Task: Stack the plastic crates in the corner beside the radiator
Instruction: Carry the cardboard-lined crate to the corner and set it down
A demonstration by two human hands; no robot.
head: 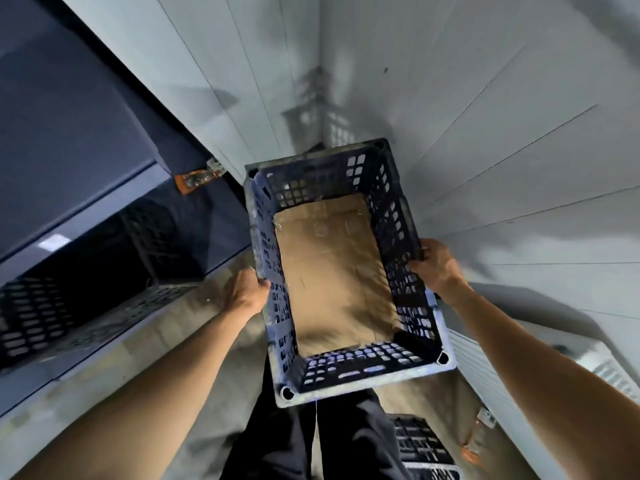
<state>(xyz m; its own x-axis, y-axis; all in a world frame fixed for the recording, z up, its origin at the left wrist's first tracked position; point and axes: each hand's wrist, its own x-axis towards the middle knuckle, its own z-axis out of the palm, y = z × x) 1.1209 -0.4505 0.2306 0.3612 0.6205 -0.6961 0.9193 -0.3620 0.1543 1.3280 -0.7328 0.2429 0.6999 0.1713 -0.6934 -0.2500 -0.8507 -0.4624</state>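
I hold a dark blue perforated plastic crate [412, 244] in front of me, open side up, with brown cardboard lining its bottom. My left hand [244, 294] grips the rim of its left long wall. My right hand [434, 263] grips the rim of its right long wall. The crate hangs in the air near the corner of two white panelled walls [322, 64], and its shadow falls on them. A white radiator [481, 372] runs along the right wall, below my right forearm. A second dark crate [422, 445] stands on the floor at the bottom right.
A dark blue cabinet or machine [69, 133] fills the left side, with a perforated metal panel [104, 320] low on it. An orange-and-clear fitting [195, 178] sticks out near its far end. My dark trousers [311, 438] and a strip of grey floor [207, 341] show below the crate.
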